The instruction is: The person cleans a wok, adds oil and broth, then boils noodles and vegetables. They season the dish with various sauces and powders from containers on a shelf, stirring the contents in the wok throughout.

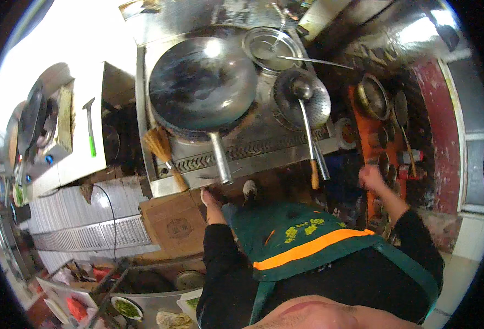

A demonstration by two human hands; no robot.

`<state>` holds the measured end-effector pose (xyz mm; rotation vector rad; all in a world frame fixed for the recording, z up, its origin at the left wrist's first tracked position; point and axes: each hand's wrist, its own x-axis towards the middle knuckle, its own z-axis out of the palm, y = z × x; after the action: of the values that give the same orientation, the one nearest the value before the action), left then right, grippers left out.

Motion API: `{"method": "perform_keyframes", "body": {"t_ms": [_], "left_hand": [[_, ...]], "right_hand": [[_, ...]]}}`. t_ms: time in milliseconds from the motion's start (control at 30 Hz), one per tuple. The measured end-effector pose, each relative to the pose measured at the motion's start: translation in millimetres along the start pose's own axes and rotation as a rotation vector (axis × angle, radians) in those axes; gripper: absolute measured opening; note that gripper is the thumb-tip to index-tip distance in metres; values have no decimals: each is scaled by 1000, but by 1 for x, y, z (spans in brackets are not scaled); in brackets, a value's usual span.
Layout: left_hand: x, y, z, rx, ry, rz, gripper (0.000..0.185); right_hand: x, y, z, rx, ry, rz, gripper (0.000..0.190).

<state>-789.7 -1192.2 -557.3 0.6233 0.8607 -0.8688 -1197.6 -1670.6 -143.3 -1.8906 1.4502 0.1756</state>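
A wok with a metal handle sits on the steel stove. My left hand is by the stove's front edge, just below the handle's end; a gap seems to separate them, and its fingers are unclear. Off to the right, my right hand hangs with curled fingers beside an orange shelf with containers. Whether it holds something is too blurred to tell. Nearest to it on the stove is a ladle, lying across a perforated strainer.
Water runs into a metal pot, with a long-handled utensil across its rim. A bamboo wok brush lies at the stove's left corner. Flattened cardboard covers floor at left. A green-handled scraper rests on the white counter.
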Motion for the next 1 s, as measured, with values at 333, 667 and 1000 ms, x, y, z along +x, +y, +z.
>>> {"method": "perform_keyframes", "body": {"t_ms": [333, 667, 1000], "left_hand": [[-277, -16, -81, 804, 636, 178, 47], [-467, -112, -221, 1315, 278, 224, 41], [-381, -101, -180, 1636, 521, 411, 50]], "right_hand": [[336, -195, -133, -515, 430, -157, 62], [388, -218, -147, 306, 21, 106, 23], [238, -301, -38, 627, -531, 33, 16]]}}
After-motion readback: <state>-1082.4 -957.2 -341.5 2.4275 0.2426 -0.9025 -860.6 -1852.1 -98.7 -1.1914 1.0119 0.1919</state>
